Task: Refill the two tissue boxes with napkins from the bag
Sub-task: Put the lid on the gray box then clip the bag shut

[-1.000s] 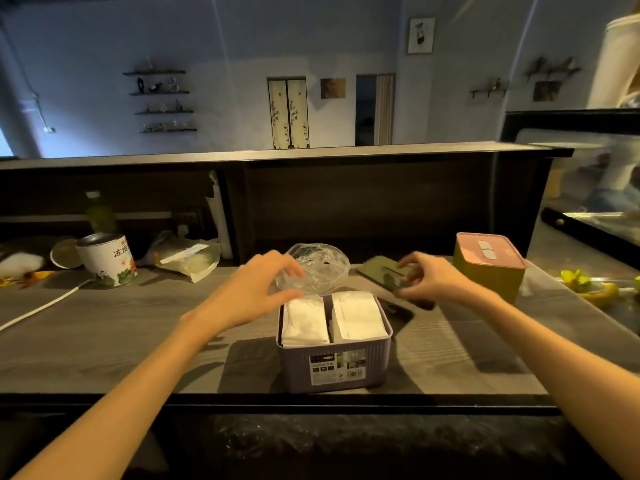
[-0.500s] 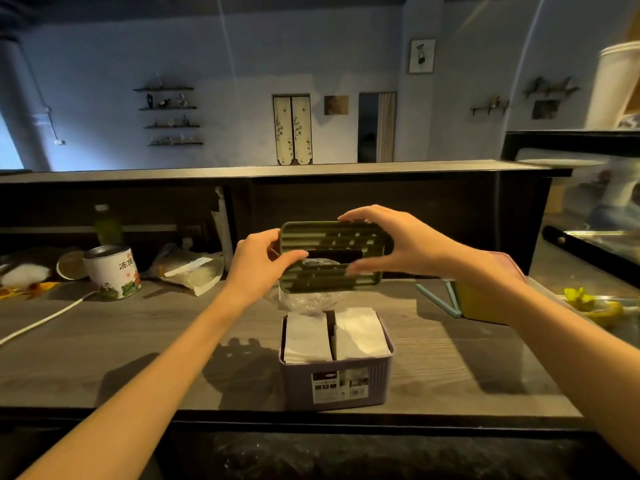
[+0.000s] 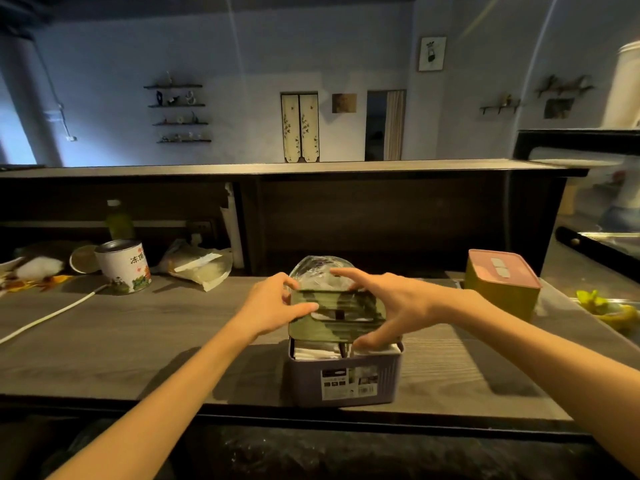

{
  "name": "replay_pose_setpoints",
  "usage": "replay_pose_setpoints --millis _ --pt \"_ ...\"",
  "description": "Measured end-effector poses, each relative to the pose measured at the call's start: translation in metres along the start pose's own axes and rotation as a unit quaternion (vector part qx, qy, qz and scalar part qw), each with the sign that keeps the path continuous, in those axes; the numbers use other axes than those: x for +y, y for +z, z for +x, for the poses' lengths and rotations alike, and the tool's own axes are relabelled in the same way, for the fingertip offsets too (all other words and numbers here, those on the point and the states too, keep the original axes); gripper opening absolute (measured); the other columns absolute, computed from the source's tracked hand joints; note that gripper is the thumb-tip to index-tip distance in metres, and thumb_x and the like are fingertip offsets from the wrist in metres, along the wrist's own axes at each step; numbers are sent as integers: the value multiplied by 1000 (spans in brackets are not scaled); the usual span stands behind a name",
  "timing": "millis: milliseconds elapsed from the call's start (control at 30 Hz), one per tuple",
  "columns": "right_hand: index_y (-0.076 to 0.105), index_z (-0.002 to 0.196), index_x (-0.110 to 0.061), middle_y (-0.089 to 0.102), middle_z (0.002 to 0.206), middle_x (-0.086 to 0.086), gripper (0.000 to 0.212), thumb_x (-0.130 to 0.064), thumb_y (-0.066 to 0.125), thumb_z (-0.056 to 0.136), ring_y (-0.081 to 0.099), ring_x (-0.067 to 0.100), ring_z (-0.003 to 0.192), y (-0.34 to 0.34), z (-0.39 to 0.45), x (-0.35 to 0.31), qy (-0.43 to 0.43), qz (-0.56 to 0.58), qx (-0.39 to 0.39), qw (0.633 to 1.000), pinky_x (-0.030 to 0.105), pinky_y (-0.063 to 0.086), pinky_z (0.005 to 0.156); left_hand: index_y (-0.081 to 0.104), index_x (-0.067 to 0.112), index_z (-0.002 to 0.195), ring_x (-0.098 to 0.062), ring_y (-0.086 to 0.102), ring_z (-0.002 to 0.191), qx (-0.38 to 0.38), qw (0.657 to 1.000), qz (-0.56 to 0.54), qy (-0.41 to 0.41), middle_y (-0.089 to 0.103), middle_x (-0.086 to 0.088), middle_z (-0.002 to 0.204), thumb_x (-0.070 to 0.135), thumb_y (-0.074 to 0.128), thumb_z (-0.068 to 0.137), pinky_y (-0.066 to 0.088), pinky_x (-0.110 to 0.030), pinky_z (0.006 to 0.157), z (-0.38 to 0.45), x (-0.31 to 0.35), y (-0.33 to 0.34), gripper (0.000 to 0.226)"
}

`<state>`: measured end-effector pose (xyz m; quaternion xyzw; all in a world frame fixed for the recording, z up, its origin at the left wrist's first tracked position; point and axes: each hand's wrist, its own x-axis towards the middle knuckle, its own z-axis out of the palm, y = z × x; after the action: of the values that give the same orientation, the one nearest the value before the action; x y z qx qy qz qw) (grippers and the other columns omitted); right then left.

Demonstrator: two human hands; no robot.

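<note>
Two hands on one lid: left hand (image 3: 273,308) pinches the left end of the slotted green plastic lid (image 3: 337,315), thumb on top, and right hand (image 3: 391,306) grips the right end, fingers spread over the far edge w/ thumb under the near edge. Lid sits tilted just above the grey-purple ribbed plastic tissue box (image 3: 343,375), which stands near the front edge of the dark wooden counter (image 3: 138,348), about mid-width. White folded napkins (image 3: 317,351) show inside the box, under the lid. Crumpled clear plastic bag (image 3: 320,273) is right behind the hands. Yellow tissue box w/ pink lid (image 3: 500,284) stands toward the counter's right end, well apart. White printed tin can (image 3: 123,266) sits far left, near the back.
</note>
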<state>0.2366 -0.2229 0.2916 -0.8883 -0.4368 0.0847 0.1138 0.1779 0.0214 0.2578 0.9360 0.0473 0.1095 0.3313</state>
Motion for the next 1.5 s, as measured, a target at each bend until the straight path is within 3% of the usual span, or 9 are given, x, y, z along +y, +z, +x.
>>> replay_pose_setpoints --millis 133,267,467,533,733,1100,1267,1400,1500 --pt "7 156 -52 40 156 -7 110 -57 82 77 35 18 143 10 5 3 20 31 -35 999 39 34 113 52 23 135 -10 52 117 -2 994 73 85 56 4 129 57 59 91 48 -28 97 -4 1 16 57" --pt "14 156 -53 38 157 -11 106 -63 81 75 38 15 140 13 3 7 32 35 -40 998 31 37 107 47 21 144 -9 46 127 -55 988 90 112 52 4 140 63 41 96 42 -30 106 -9 -3 35 63" --pt "19 160 -40 27 163 -15 101 -61 77 79 30 9 146 23 -4 19 47 72 -45 995 27 31 114 44 25 145 -6 38 136 -37 989 71 128 48 10 143 62 26 101 34 -37 115 -14 -11 54 61" --pt "14 161 -40 21 165 -16 101 -60 74 83 26 6 145 29 -5 26 44 109 -63 991 25 30 113 46 26 144 -5 36 136 -27 990 59 126 48 11 142 62 25 100 32 -33 113 -13 -12 59 60" --pt "6 159 -50 6 165 -25 98 -62 70 86 10 8 151 43 -5 37 31 164 -77 983 41 22 124 53 29 137 -1 38 132 15 993 -15 118 53 15 136 55 32 103 28 -23 102 -14 -17 72 48" --pt "5 161 -45 1 167 -21 97 -66 64 87 2 8 153 46 -11 25 54 142 -56 987 42 15 125 46 32 144 -4 31 139 -54 990 24 126 46 14 146 69 30 96 28 -31 111 -6 -15 64 62" --pt "7 163 -36 5 169 -15 91 -72 50 91 6 7 154 55 -27 24 66 83 4 994 30 13 121 47 31 146 -5 33 140 -70 984 45 160 47 13 148 70 27 94 26 -36 117 2 -4 70 67" --pt "16 162 -39 13 168 -11 91 -85 36 86 14 10 153 65 -44 36 82 18 73 994 35 22 123 55 28 141 -1 38 136 -58 978 -2 199 53 11 144 62 34 100 27 -37 120 16 6 88 58" --pt "18 161 -40 13 168 -8 102 -96 26 76 13 14 154 68 -53 47 121 20 94 988 41 24 125 49 33 146 -2 27 144 -95 973 20 207 44 13 153 56 34 104 18 -32 122 29 21 94 51"
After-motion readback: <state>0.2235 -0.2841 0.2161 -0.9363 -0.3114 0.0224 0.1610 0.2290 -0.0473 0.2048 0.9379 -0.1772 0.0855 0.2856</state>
